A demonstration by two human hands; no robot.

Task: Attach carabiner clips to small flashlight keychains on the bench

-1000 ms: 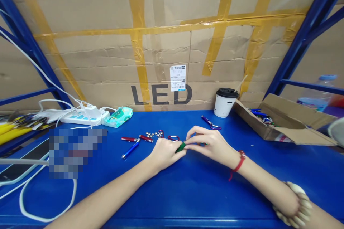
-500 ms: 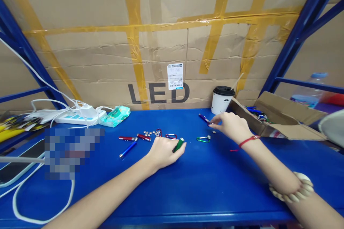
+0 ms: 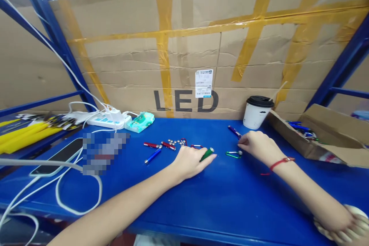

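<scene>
Near the centre of the frame, the left hand [image 3: 188, 163] has its grip closed around a green tube [image 3: 206, 155], which tilts up to the right with its silver end showing past the fingers. Right of centre, the right hand [image 3: 256, 144] points its bent fingers down at the blue bench [image 3: 201, 200], thumb and forefinger close together; whether that grip has hold of anything, I cannot tell. Just beside its fingertips lie a green carabiner [image 3: 233, 157], below and to the left, and a purple tube [image 3: 234, 131], above and to the left.

Left of centre, beyond the left hand, are two red tubes [image 3: 150, 145], a blue tube [image 3: 153, 156] slanting below them, and a cluster of small silver discs [image 3: 174, 142]. A red carabiner [image 3: 196, 146] lies just above the left hand's knuckles.

At right, a white cup [image 3: 255, 116] with a black lid stands upright near an open cardboard box [image 3: 288, 137] holding blue pieces. A teal packet [image 3: 140, 122] lies at centre left.
</scene>
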